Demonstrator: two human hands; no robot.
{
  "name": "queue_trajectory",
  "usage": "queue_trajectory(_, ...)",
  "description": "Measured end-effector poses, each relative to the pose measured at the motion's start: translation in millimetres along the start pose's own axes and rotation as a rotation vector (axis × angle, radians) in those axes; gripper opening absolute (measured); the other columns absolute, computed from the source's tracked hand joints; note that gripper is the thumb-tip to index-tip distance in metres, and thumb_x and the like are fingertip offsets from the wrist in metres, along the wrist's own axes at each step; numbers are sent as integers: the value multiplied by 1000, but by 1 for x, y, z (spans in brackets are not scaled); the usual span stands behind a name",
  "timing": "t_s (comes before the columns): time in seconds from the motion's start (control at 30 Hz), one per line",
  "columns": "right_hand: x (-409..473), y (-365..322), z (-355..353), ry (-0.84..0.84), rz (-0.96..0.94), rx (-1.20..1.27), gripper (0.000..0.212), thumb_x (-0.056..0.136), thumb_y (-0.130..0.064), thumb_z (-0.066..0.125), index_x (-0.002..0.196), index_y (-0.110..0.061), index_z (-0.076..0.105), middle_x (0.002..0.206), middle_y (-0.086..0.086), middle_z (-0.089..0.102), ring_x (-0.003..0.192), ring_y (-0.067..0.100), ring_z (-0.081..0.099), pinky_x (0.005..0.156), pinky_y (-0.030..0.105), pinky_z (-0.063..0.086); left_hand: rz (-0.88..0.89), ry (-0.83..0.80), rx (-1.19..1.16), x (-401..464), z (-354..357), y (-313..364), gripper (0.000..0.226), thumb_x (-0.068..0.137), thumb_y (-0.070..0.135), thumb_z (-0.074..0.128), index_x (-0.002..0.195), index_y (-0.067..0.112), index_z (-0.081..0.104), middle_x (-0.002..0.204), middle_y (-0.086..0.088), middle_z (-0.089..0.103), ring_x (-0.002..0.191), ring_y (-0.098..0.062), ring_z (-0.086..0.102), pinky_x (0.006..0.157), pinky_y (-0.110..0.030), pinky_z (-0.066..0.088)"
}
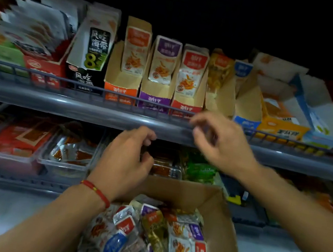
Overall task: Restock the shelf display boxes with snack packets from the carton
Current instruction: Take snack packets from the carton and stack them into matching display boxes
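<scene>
Both hands up over the carton (210,200), empty as far as visible: left hand (127,159) loosely curled, right hand (221,143) blurry, fingers spread near the shelf rail (76,109). Probably between grabs. Mixed snack packets (164,241) piled in the carton, half-empty display boxes (155,93) just above that rail, so short reach.

Orange box (120,91), purple box (154,100) and red box (186,107) stand mid-frame; brown carton (221,217) below; red wristband (96,192) lower left.
</scene>
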State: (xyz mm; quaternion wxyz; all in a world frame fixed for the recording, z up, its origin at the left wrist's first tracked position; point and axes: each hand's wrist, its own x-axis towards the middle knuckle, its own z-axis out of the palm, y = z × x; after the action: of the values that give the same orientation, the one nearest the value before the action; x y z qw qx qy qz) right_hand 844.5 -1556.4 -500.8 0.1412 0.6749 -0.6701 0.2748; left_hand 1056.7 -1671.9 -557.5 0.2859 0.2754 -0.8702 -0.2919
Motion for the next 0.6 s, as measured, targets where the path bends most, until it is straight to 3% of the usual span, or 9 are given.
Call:
queue_trajectory(0.07, -48, -5, 10, -299, 31, 0, 18, 98, -31, 55, 109, -24, 67, 98, -14, 64, 76, -4, 53, 70, 15, 47, 19, -100, 50, -6, 12, 0, 38, 85, 17, 66, 119, 30, 57, 108, 10, 61, 104, -9, 55, 91, -30, 50)
queue_trajectory(0.17, -98, -1, 31, -827, 152, -1, 23, 99, -39, 55, 118, -32, 64, 102, -15, 67, 86, 3, 62, 77, 30, 54, 50, -250, 103, -16, 33, -1, 34, 82, 17, 66, 113, 27, 60, 102, 5, 64, 99, -15, 58, 86, -34, 51)
queue_trajectory(0.23, -125, 5, 55, -1139, 263, 38, 30, 101, -37, 57, 127, -23, 60, 104, -7, 66, 92, 14, 63, 81, 36, 53, 29, -362, 119, -22, 49, -2, 31, 82, 17, 66, 112, 25, 61, 99, 5, 64, 96, -16, 59, 83, -35, 51)
queue_trajectory(0.3, -149, 9, 82, -1349, 318, -8, 36, 101, -39, 57, 127, -13, 57, 108, 6, 64, 94, 24, 62, 86, 44, 55, -24, -474, 123, -27, 62, -2, 29, 85, 19, 66, 113, 25, 62, 101, 7, 64, 96, -15, 61, 86, -35, 52)
queue_trajectory(0.37, -166, 6, 104, -1459, 320, -130, 46, 98, -41, 62, 131, -10, 54, 122, 13, 60, 104, 31, 61, 90, 48, 55, -66, -554, 100, -29, 69, -4, 27, 87, 19, 65, 113, 24, 63, 101, 7, 64, 95, -13, 62, 87, -36, 53)
queue_trajectory(0.47, -176, -3, 119, -1450, 295, -228, 77, 89, -39, 76, 149, -11, 37, 137, 16, 52, 120, 37, 56, 84, 39, 48, -95, -597, 93, -29, 71, -8, 25, 89, 19, 66, 114, 22, 64, 100, 5, 65, 90, -11, 62, 85, -35, 54)
queue_trajectory(0.53, -173, -8, 119, -1360, 221, -302, 79, 87, -39, 78, 148, -11, 37, 137, 16, 55, 122, 35, 56, 80, 39, 44, -101, -587, 89, -29, 69, -11, 25, 89, 18, 66, 114, 22, 64, 99, 5, 65, 89, -10, 62, 83, -33, 55)
queue_trajectory(0.6, -170, -5, 118, -1265, 200, -303, 66, 90, -34, 75, 143, -13, 43, 136, 14, 57, 122, 34, 57, 81, 38, 44, -96, -575, 82, -31, 68, -12, 25, 89, 17, 65, 114, 22, 64, 97, 6, 65, 89, -9, 62, 84, -33, 55)
